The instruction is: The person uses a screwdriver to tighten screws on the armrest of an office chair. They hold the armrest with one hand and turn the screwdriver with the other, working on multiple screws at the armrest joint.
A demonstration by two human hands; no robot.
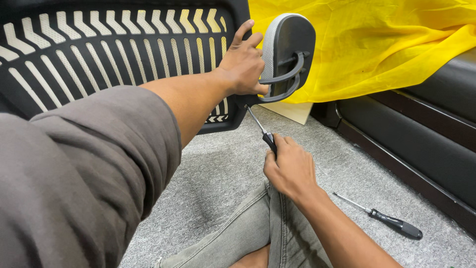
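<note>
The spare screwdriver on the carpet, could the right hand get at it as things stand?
Probably not right away: the right hand is gripping another screwdriver. The spare screwdriver lies in the open on the carpet beside that forearm, nothing covering it.

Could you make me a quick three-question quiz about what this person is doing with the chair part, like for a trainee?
1. True or false: the right hand grips a screwdriver aimed up at the headrest.
2. What does the left hand steady? A) yellow cloth B) headrest bracket on the chair back C) the floor tool
3. What lies on the grey carpet at right?

Key: 1 true; 2 B; 3 a spare screwdriver, untouched.
</note>
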